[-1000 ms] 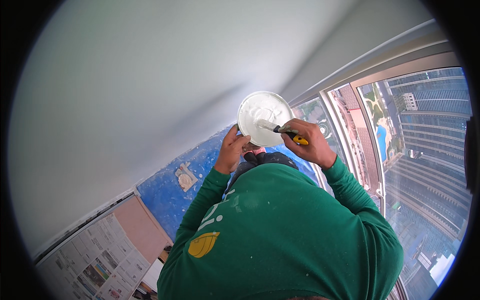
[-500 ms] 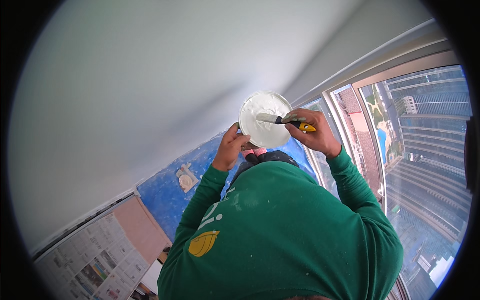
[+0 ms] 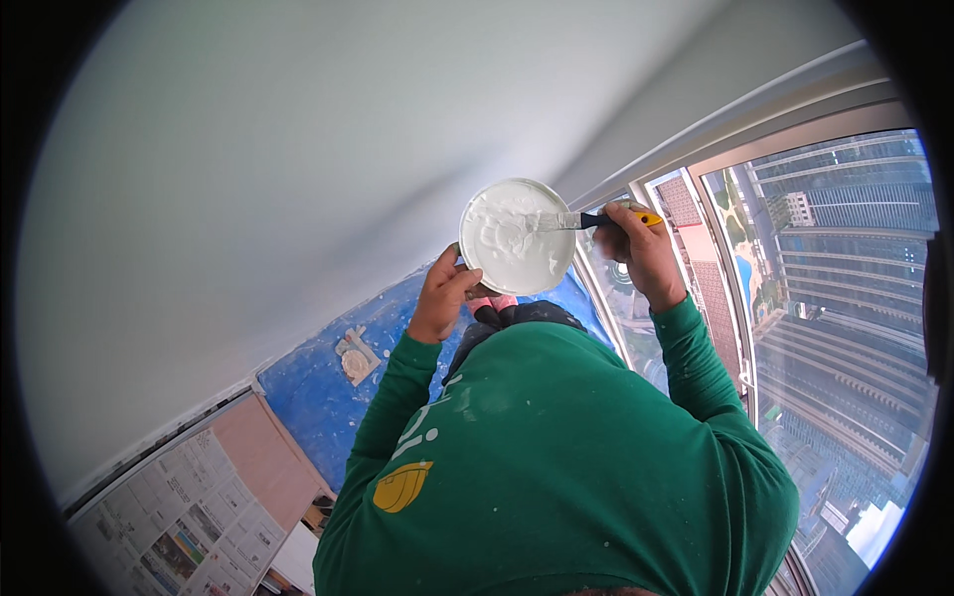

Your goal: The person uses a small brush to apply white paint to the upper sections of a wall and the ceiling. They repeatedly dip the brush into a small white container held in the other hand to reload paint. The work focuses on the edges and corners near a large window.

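My left hand holds a round white tub by its lower left edge, thumb at the rim and fingers underneath. Thick white paste fills it, with ridges and lumps on its surface. In my right hand is a putty knife with a black and yellow handle. Its blade lies across the tub's right rim, the tip in the paste and smeared white. The fingers of my right hand are closed around the handle and partly blurred.
A pale wall rises on the left and ahead. Blue sheeting covers the floor, with a paste-smeared piece on it. Newspaper lies at lower left. Windows line the right side.
My right hand has moved right with the putty knife, drawing its blade toward the tub's right rim. The paste is more heaped and ridged. The tub has shifted slightly left.
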{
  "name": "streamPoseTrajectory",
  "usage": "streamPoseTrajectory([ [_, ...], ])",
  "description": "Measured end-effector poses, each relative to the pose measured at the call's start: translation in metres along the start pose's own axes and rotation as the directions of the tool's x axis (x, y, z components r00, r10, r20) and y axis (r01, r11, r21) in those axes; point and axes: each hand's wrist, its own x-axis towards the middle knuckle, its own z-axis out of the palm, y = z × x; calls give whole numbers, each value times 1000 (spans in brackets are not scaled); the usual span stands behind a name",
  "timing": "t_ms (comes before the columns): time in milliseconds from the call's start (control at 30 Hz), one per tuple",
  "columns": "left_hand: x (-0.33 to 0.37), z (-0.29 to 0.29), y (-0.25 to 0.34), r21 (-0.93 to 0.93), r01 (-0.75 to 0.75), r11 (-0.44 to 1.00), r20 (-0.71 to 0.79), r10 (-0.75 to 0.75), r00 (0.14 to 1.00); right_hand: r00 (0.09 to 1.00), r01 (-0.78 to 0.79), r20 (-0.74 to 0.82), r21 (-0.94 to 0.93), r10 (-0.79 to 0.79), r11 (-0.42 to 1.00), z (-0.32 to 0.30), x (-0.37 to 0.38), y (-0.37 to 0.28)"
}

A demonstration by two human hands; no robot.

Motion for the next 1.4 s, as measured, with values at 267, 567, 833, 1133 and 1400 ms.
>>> streamPoseTrajectory([
  [267, -7, 17, 6, -182, -20, 983, -29, 15, 999, 999, -33, 11, -2, 33, 999, -57, 5, -3],
  [567, -10, 36, 15, -146, -56, 988, -82, 44, 996, 889, 399, 348, -270, -298, 876, -66, -5, -35],
  [833, -16, 45, 18, -125, -79, 989, -73, 70, 995, 883, 382, 416, -362, -220, 850, -93, -16, -58],
  [1133, -23, 26, -27, -129, -121, 984, -218, 91, 972, 780, 119, 554, 323, -289, 939, -106, 30, -86],
  [1400, -52, 2, -50, -104, -367, 924, -438, 289, 851, 394, 369, 525, 661, -754, 653, -39, 59, -236],
])
